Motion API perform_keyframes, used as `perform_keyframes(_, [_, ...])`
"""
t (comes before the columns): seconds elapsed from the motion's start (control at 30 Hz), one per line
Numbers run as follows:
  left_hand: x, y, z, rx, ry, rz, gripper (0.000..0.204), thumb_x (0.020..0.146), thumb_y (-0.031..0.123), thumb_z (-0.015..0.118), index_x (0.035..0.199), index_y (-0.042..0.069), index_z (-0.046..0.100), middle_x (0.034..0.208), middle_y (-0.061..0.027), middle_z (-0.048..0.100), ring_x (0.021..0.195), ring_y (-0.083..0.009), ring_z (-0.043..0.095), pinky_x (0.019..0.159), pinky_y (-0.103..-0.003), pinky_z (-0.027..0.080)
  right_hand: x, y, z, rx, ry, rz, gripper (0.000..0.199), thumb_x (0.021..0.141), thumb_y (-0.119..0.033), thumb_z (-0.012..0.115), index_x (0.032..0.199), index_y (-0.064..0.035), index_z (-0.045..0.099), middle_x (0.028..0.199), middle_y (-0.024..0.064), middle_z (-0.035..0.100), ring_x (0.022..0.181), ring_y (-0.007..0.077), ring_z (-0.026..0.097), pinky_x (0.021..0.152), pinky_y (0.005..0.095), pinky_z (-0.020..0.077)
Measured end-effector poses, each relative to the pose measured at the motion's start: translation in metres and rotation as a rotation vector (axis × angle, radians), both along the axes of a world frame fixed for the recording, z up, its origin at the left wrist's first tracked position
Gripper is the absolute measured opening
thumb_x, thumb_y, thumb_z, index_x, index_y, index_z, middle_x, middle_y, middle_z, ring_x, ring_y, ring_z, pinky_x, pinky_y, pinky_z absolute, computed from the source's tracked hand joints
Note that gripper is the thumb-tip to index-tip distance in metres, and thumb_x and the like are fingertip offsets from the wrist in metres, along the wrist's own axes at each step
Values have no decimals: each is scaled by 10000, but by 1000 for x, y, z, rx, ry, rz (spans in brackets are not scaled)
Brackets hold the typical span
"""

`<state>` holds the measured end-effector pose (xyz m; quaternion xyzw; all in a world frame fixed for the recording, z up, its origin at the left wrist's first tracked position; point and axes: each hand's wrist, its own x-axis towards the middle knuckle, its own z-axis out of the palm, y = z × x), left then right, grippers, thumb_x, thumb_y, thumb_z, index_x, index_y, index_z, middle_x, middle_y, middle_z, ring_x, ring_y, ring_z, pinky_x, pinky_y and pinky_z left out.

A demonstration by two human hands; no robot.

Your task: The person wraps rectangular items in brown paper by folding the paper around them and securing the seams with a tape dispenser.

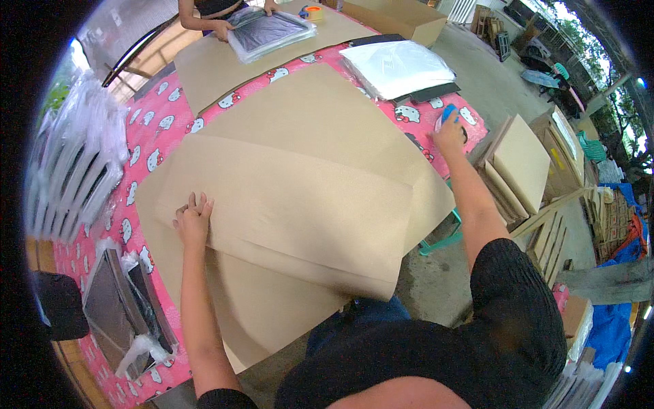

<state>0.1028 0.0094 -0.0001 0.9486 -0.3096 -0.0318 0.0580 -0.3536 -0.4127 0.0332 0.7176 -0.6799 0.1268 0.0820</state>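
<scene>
A large sheet of brown kraft paper (pixel 286 198) lies askew over another brown sheet (pixel 306 102) on the table. My left hand (pixel 195 219) rests on the upper sheet near its left side, fingers spread and pressing on it. My right hand (pixel 449 136) reaches to the table's far right edge, its fingers closed round a blue tape dispenser (pixel 447 113). The hand partly covers the dispenser. Just beyond it lies a white plastic-wrapped stack (pixel 398 68) on dark panels.
The table wears a pink patterned cloth (pixel 139 146). Plastic-wrapped frames (pixel 122 307) lie at the near left, more wrapped pieces (pixel 75 163) at the far left. Across the table, a co-worker's hands (pixel 221 28) hold a wrapped panel (pixel 269 34). Cardboard stacks (pixel 514 167) stand right.
</scene>
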Motion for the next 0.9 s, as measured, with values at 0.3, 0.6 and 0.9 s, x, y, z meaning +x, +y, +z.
perform_keyframes(0.3, [7,13,-1,-205,78,-138,405,780,549,540,1111,331,621,1293,-9,499,1159,-345,454,963,-445,357,69,62,63,231,-750,558,684,624,-304,781,1172,-28,479,1109,174,561,1000,272,552,838,353,452])
perform_keyframes(0.6, [64,22,-17,-458,487,-208,459,737,441,665,1123,197,620,1102,-72,623,978,-175,606,872,-287,437,279,351,86,729,-955,1292,638,537,-222,713,1133,-42,575,1052,104,611,960,180,577,861,301,443])
perform_keyframes(0.9, [46,7,-6,-490,545,-193,422,702,407,710,1072,214,649,1003,-93,653,906,-178,637,812,-285,462,297,340,75,796,-481,1183,699,565,-307,676,1181,-7,538,961,174,642,825,232,618,778,316,482])
